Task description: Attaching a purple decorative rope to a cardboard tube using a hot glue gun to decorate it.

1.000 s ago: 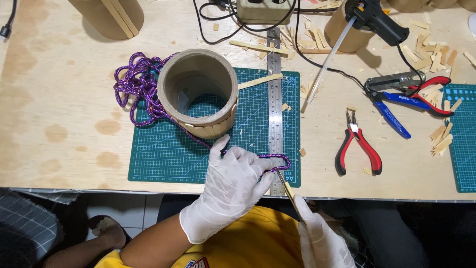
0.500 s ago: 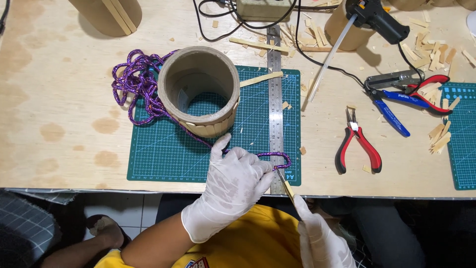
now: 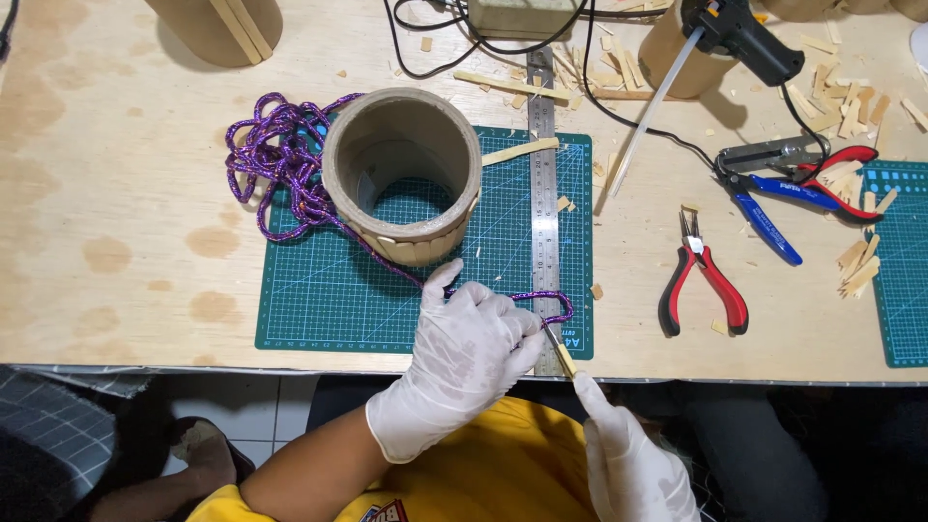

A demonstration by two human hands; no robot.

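Observation:
My left hand (image 3: pixel 464 353), in a white glove, presses and pinches a purple metallic cord (image 3: pixel 541 298) against the front edge of a green cutting mat (image 3: pixel 329 300). My right hand (image 3: pixel 628 454), also gloved, grips a small craft knife (image 3: pixel 558 349) with a yellowish handle. Its tip meets the cord loop beside my left fingers. The cord runs back to a tangled pile (image 3: pixel 275 169) left of an upright cardboard cylinder (image 3: pixel 401 174) with wooden sticks glued around its base.
A steel ruler (image 3: pixel 544 193) lies along the mat's right side. To the right are red-handled pliers (image 3: pixel 701 280), blue and red cutters (image 3: pixel 783 188), a black glue gun (image 3: pixel 739 39), scattered wooden sticks (image 3: pixel 851 106) and a second green mat (image 3: pixel 904 261). Cables run along the back edge.
Both hands keep almost the same pose on the cord and knife. Only the view has shifted a little.

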